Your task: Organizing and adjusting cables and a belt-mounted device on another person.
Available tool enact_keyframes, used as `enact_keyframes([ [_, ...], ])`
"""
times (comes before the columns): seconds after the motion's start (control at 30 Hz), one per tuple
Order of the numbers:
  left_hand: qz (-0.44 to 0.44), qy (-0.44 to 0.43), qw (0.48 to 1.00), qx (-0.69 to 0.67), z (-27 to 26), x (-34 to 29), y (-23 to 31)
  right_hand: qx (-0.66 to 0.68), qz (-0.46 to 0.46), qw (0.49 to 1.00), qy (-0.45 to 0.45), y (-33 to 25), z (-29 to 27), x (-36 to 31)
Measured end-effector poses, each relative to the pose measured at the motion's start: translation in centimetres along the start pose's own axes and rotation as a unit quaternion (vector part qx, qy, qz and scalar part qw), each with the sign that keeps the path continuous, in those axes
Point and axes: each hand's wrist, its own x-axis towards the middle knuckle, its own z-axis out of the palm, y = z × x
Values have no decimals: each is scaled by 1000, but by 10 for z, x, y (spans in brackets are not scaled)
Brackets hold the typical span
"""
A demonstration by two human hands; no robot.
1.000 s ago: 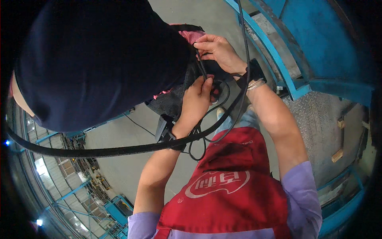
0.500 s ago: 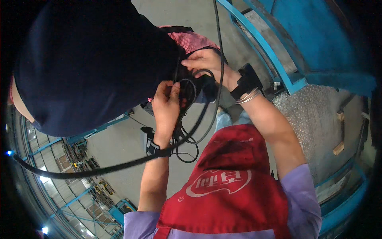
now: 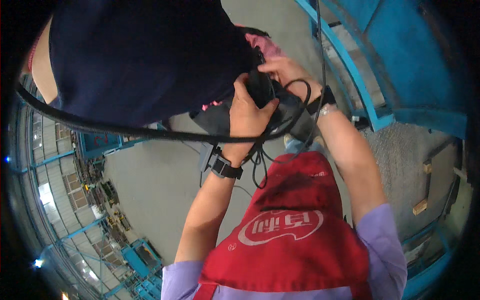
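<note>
My left hand (image 3: 248, 114) is closed round a black, box-like object (image 3: 261, 89), with fingers and thumb on either side of it. Just beyond it, my right hand (image 3: 289, 75) has its fingers bent at the object's top; what they pinch is hidden. Thin black cables (image 3: 259, 162) loop and dangle beneath my hands. One cable (image 3: 304, 92) arcs in front of my right wrist. Both hands are close against a person in dark navy clothing (image 3: 150, 60), who fills the upper left. Dark cloth or bag material (image 3: 212, 120) hangs beside my left hand.
A thick black hose or cable (image 3: 125, 131) crosses in front of my left wrist. Another cable (image 3: 320, 45) hangs down at the upper right. Blue metal framing (image 3: 367, 102) stands on the right, beside a metal tread plate (image 3: 385, 155). Grey floor (image 3: 150, 175) lies below.
The black object now shows in my left hand, which has moved right and up. My right hand has shifted right. The thick hose sits higher, and the person appears further right.
</note>
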Motion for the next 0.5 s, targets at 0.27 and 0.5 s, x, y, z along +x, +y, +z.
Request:
enact_keyframes([
  [0.27, -35, -62, 996, 44, 8, 33, 8, -127, 41, 991, 1, -37, -14, -11],
  [0.5, -174, -77, 969, -156, 2, 40, -20, -165, 60, 984, -34, -44, -2, 0],
])
